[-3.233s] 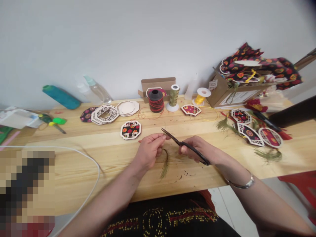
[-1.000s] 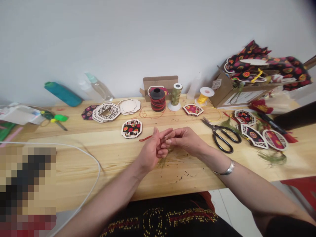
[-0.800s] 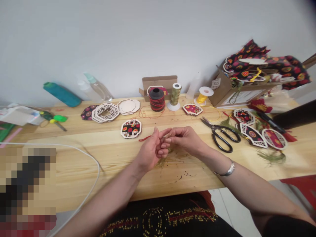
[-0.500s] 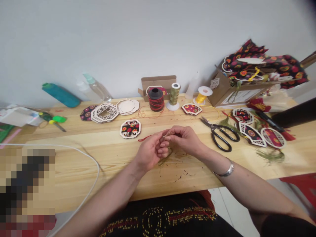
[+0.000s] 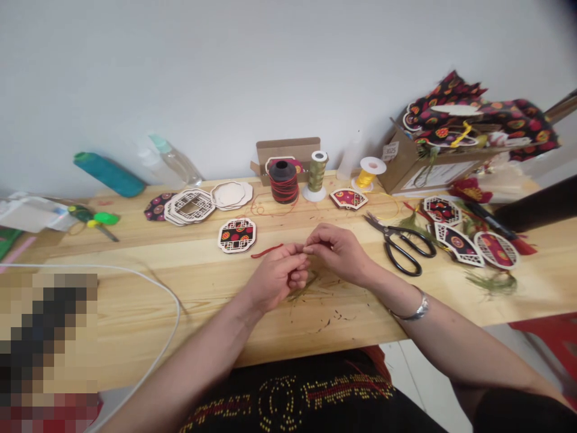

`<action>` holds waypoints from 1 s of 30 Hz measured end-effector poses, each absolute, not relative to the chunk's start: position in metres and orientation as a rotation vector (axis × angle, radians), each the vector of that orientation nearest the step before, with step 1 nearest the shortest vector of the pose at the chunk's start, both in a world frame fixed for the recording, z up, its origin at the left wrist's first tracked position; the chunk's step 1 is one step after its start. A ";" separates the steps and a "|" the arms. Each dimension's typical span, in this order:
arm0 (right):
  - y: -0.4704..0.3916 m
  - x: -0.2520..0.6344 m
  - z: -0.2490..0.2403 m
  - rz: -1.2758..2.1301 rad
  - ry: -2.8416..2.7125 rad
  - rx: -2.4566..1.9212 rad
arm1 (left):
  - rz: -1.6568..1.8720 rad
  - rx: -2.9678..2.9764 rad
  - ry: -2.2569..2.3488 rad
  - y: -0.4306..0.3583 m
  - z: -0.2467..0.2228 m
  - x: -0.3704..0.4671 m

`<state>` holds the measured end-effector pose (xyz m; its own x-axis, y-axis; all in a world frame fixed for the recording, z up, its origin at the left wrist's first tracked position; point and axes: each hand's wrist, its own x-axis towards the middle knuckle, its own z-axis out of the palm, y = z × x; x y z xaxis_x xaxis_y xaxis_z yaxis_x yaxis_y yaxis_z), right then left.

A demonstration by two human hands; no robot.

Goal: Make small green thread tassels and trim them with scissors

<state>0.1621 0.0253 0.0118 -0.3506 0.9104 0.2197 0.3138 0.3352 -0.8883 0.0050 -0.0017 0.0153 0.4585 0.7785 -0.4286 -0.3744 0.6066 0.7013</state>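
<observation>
My left hand (image 5: pixel 280 273) is closed in a pinch, its fingertips meeting those of my right hand (image 5: pixel 336 252) above the middle of the table. My right hand pinches with thumb and forefinger. Whatever is between the fingertips is too small to make out. A red cord (image 5: pixel 265 251) sticks out beyond my left hand; whether it is held or lies on the table I cannot tell. Under the hands lie green threads (image 5: pixel 300 290) and dark scraps. Close to my right hand rest black-handled scissors (image 5: pixel 401 243). An octagonal wooden-framed fabric piece (image 5: pixel 237 235) lies left of the hands.
Behind stand a spool of red cord (image 5: pixel 284 183), a green thread spool (image 5: pixel 314 180) and a yellow one (image 5: pixel 367 174). Openwork frames (image 5: pixel 192 205) lie left, finished pieces (image 5: pixel 460 243) right, near a full cardboard box (image 5: pixel 433 168). A white cable (image 5: pixel 157 282) crosses the left side.
My left fingers have shifted and straightened along the thumb, and the right fingertips have drawn slightly back. More of the red cord shows. The view has moved slightly.
</observation>
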 end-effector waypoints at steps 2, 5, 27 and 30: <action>0.025 0.162 0.011 1.005 -1.846 -1.081 | 0.752 0.576 0.831 -0.002 0.014 0.005; 0.026 0.163 0.010 1.027 -1.838 -1.084 | 0.766 0.591 0.840 -0.003 0.014 0.005; 0.045 0.180 0.009 0.703 -1.718 -1.213 | 1.081 0.989 1.017 -0.004 0.015 0.001; 0.051 0.187 0.005 0.545 -1.996 -1.160 | 1.200 1.128 1.070 -0.004 0.017 -0.003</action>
<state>0.1874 0.0506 0.0045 -0.3075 0.8668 0.3925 0.5475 0.4985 -0.6721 -0.0028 -0.0042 0.0172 0.0732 0.9972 -0.0174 -0.1316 0.0270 0.9909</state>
